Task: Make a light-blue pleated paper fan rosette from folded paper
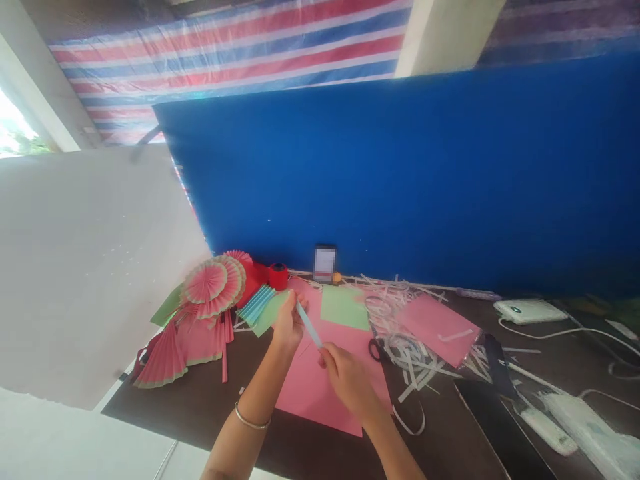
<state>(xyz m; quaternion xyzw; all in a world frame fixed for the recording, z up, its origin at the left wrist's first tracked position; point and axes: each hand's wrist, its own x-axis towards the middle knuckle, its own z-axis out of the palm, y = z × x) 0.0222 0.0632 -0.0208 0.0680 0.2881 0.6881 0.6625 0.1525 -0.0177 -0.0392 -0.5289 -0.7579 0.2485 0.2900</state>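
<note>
A narrow light-blue folded paper strip slants between my hands above a large pink sheet. My left hand pinches its upper end. The lower end is between the thumb and fingers of my right hand. Just left of my left hand lie a pleated blue paper and a green sheet. Another green sheet rests on the pink paper behind the strip. Black-handled scissors lie to the right, partly under paper scraps.
Pink pleated paper fans pile up at the left beside a red tape roll. White paper strips litter the right, around a pink packet. A white device with a cable sits farther right. A blue panel stands behind the table.
</note>
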